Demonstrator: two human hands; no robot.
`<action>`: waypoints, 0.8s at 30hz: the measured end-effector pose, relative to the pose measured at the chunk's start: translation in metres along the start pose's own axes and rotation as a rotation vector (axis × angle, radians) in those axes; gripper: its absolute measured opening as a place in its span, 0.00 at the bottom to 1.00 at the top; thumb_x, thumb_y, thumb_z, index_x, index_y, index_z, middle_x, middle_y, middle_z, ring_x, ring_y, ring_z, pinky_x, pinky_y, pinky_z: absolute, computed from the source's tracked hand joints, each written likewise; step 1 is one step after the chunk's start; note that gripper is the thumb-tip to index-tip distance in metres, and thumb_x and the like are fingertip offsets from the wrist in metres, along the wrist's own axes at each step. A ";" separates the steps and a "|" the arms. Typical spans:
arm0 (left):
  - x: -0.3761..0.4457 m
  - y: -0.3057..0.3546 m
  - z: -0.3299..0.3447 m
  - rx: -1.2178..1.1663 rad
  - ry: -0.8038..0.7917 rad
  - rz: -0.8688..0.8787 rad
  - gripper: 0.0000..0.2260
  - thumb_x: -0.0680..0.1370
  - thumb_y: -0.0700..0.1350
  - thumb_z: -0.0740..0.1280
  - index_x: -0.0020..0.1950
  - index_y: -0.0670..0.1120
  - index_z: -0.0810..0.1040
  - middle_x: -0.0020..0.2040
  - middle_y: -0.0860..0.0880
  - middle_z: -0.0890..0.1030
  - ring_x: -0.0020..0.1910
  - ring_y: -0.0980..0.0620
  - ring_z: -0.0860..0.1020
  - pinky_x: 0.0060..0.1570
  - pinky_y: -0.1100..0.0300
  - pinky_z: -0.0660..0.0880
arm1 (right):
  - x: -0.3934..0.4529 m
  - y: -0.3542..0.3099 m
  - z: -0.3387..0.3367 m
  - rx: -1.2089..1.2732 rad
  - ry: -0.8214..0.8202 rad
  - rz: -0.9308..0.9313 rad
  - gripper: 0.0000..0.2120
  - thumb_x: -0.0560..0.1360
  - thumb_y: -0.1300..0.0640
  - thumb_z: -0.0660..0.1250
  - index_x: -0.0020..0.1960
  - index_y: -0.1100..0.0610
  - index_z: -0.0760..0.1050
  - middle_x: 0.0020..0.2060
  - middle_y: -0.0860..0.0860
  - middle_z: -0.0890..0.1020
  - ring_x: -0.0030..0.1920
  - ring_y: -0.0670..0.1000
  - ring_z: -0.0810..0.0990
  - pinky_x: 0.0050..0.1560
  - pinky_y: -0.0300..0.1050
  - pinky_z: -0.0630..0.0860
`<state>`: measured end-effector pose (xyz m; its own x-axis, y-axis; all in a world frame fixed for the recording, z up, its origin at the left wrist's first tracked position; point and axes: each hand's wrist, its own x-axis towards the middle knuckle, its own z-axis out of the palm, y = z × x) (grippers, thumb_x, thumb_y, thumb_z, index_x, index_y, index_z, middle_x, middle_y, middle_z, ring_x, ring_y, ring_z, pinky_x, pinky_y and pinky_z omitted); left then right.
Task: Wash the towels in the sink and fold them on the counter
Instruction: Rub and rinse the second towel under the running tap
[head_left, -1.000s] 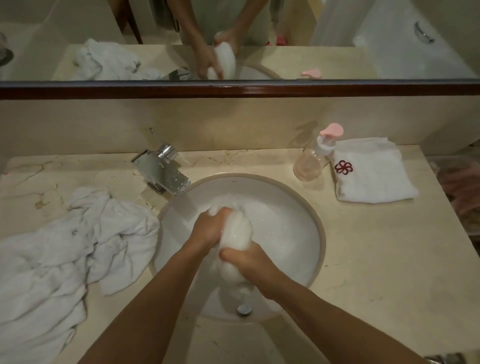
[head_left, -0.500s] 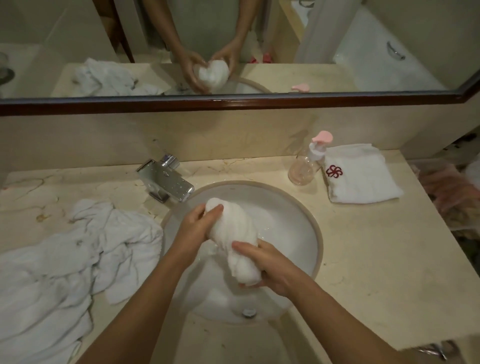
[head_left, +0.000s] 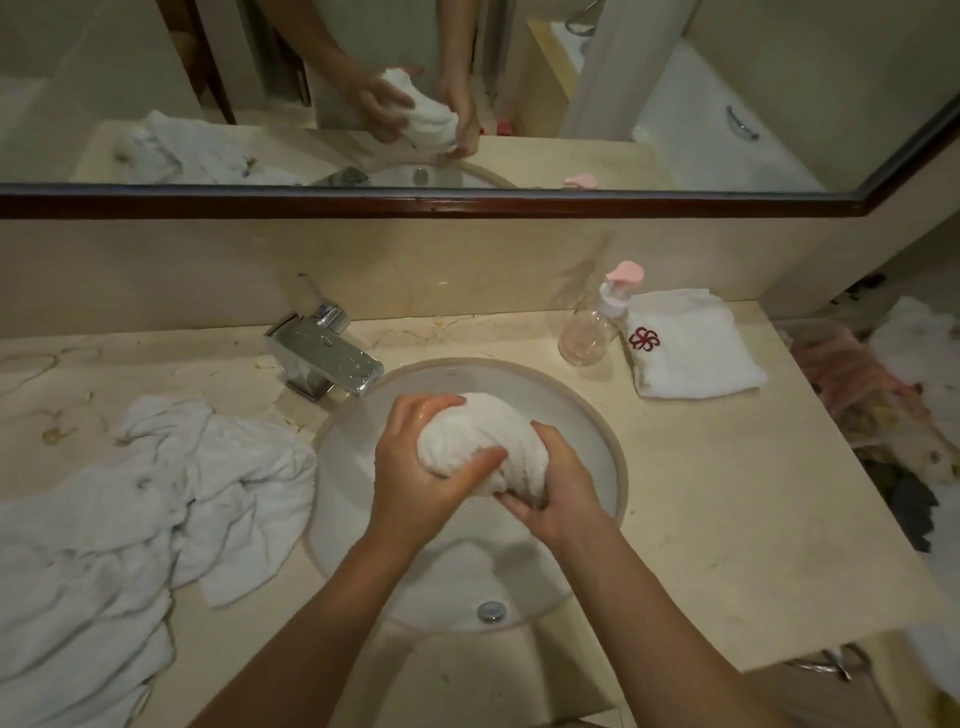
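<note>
Towel (head_left: 467, 441) in hands: white terry cloth, nubbly, bunched. Left hand (head_left: 415, 483) skin shiny, wet-looking. Sink (head_left: 597, 431): white glazed basin, smooth and glossy; metal drain (head_left: 491, 611) bright. Tap (head_left: 324, 358): polished chrome, mirror-like. Counter (head_left: 727, 493): cream veined stone, smooth, low sheen. Heap of towels (head_left: 130, 509): thin white cloth, creased, matt. Folded towel (head_left: 696, 348): thick terry, red stitched emblem. Bottle (head_left: 589, 332): clear plastic, pink pump. Mirror frame (head_left: 415, 205): dark wood, semi-gloss.

wrung towel (head_left: 467, 441): white | folded towel (head_left: 691, 348): white, red flower emblem | pump bottle (head_left: 597, 322): clear, pink top
</note>
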<state>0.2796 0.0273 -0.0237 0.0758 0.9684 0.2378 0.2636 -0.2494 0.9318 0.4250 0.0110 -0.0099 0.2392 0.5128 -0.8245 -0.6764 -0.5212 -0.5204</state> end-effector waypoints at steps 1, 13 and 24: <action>0.000 0.004 0.004 -0.041 0.097 -0.073 0.18 0.69 0.60 0.72 0.52 0.51 0.79 0.51 0.52 0.80 0.52 0.58 0.79 0.52 0.66 0.74 | 0.002 0.003 0.003 -0.102 0.108 -0.145 0.10 0.74 0.54 0.69 0.51 0.59 0.81 0.45 0.56 0.86 0.45 0.57 0.85 0.44 0.53 0.84; 0.011 -0.037 0.016 -0.880 -0.038 -1.279 0.10 0.75 0.37 0.61 0.53 0.40 0.79 0.44 0.41 0.80 0.42 0.43 0.81 0.42 0.53 0.77 | 0.019 -0.007 0.021 -1.016 -0.053 -1.758 0.09 0.69 0.58 0.62 0.34 0.61 0.73 0.29 0.53 0.74 0.26 0.54 0.70 0.24 0.46 0.65; 0.022 -0.025 0.006 -0.753 -0.188 -1.261 0.16 0.81 0.54 0.63 0.55 0.43 0.80 0.51 0.44 0.85 0.49 0.44 0.83 0.51 0.52 0.79 | 0.040 -0.020 0.002 -0.993 -0.073 -1.143 0.08 0.73 0.56 0.62 0.36 0.56 0.72 0.31 0.48 0.75 0.33 0.51 0.73 0.34 0.45 0.68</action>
<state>0.2810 0.0550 -0.0432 0.3170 0.5079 -0.8010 -0.2964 0.8553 0.4251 0.4466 0.0437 -0.0315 0.2406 0.9643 0.1107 0.5805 -0.0516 -0.8126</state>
